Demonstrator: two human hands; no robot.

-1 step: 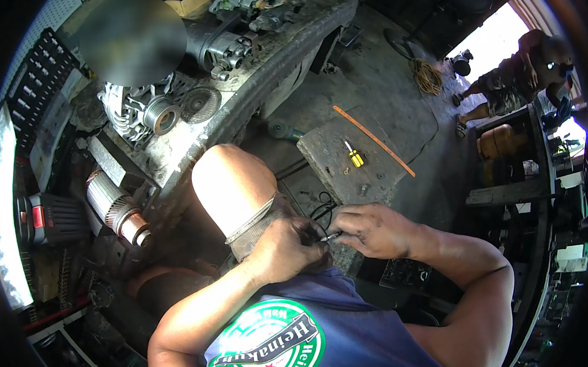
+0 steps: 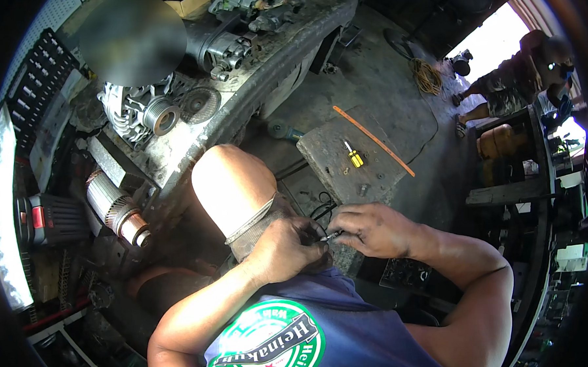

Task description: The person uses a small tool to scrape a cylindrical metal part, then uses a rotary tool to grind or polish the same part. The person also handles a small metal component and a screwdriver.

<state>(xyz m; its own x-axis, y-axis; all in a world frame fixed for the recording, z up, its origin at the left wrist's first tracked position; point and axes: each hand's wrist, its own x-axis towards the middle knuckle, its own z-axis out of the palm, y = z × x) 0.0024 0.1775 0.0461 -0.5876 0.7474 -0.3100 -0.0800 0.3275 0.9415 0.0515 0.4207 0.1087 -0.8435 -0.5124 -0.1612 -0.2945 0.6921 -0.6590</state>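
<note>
Close in front of my body, my left hand (image 2: pixel 282 251) and my right hand (image 2: pixel 372 231) meet with bent fingers over a slim, small metal piece (image 2: pixel 330 237). Its left end sits at the fingertips of my left hand, and my right thumb and fingers pinch the other end. The exact kind of this piece is too small to tell. Both hands look darkened with grime. Just beyond them stands a low, worn block-like stand (image 2: pixel 331 139). A yellow-handled screwdriver (image 2: pixel 355 158) lies on it, beside a long orange strip (image 2: pixel 374 140).
To the left, a dirty workbench (image 2: pixel 250 77) bears an alternator (image 2: pixel 140 115), a round disc (image 2: pixel 201 105) and other machine parts. A wound armature (image 2: pixel 118 207) lies nearer me. An angle grinder (image 2: pixel 285 130) rests on the floor. Far right are a coiled cord (image 2: pixel 426 77) and another person (image 2: pixel 506 82).
</note>
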